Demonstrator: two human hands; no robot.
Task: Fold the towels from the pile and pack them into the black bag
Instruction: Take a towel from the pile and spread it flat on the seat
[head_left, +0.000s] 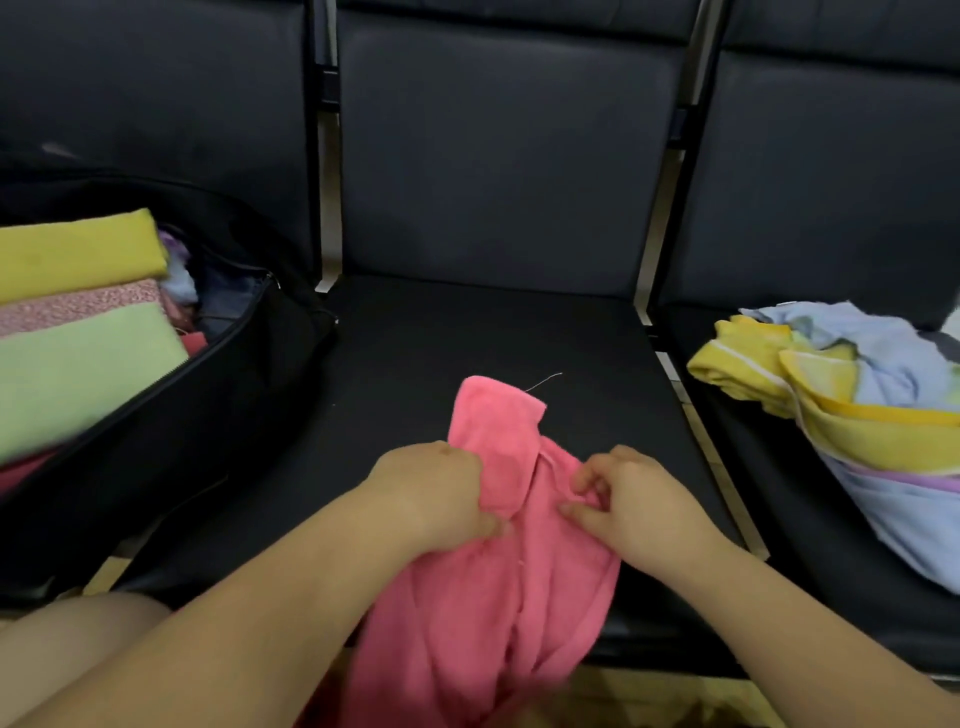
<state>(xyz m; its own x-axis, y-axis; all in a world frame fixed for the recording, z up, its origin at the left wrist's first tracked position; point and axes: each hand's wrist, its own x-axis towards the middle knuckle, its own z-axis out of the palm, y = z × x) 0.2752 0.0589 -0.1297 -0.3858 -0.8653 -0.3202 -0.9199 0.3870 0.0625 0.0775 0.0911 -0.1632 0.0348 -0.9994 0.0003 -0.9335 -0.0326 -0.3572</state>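
Currently gripping pink towel (498, 561) with both hands over middle seat (415, 364). Left hand (441, 491) curling fingers into towel's left edge, right hand (628, 499) pinching a fold on its right side. Towel's top corner lying on seat beyond the hands, rest draping off front edge toward the lap. Sitting at left: bag (218, 415), unzipped, holding folded towels (78, 332). Lying on right seat: pile (857, 405), crumpled.
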